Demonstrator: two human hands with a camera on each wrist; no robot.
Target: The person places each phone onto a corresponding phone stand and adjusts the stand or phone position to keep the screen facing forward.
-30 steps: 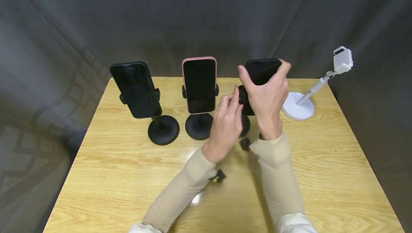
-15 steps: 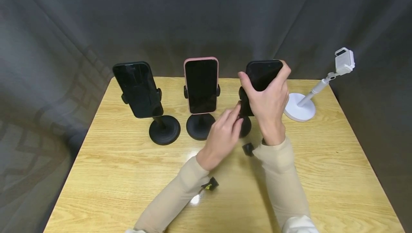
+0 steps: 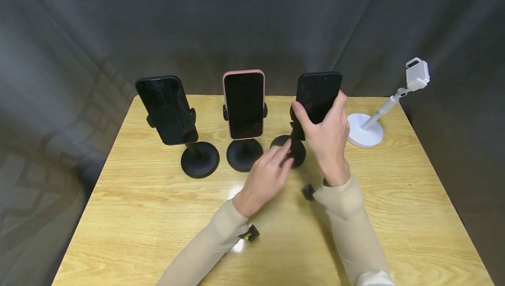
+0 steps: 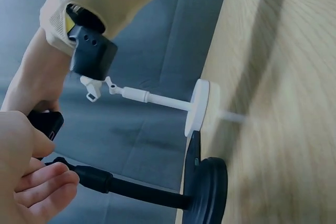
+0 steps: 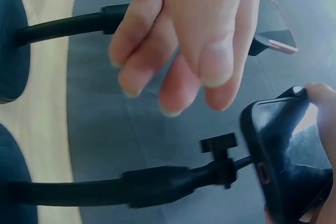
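Note:
On the right of the three black-based stands is a black phone (image 3: 317, 95), its dark screen up and tilted. My right hand (image 3: 327, 143) grips it by its sides, thumb on the left edge and fingers on the right. Below and left of it, my left hand (image 3: 264, 174) hangs with loose fingers, holding nothing. The stand's round black base (image 3: 297, 152) is partly behind those fingers. In the right wrist view, the left hand (image 5: 184, 30) is apart from the stand's black pole (image 5: 152, 184) and its knob (image 5: 219, 143). The stand's clamp is mostly hidden behind the phone.
Left of the hands, a pink-edged phone (image 3: 244, 106) and a black phone (image 3: 167, 110) sit in stands. A white stand (image 3: 380, 112) with its holder (image 3: 417, 75) is at the right. Beside the black base lies a dark flat thing (image 4: 192, 156). A grey curtain (image 3: 252, 18) hangs behind.
My left hand has drawn away from the phone's left side, down and to the left, uncovering the stand's base. My right hand has slid slightly lower on the phone.

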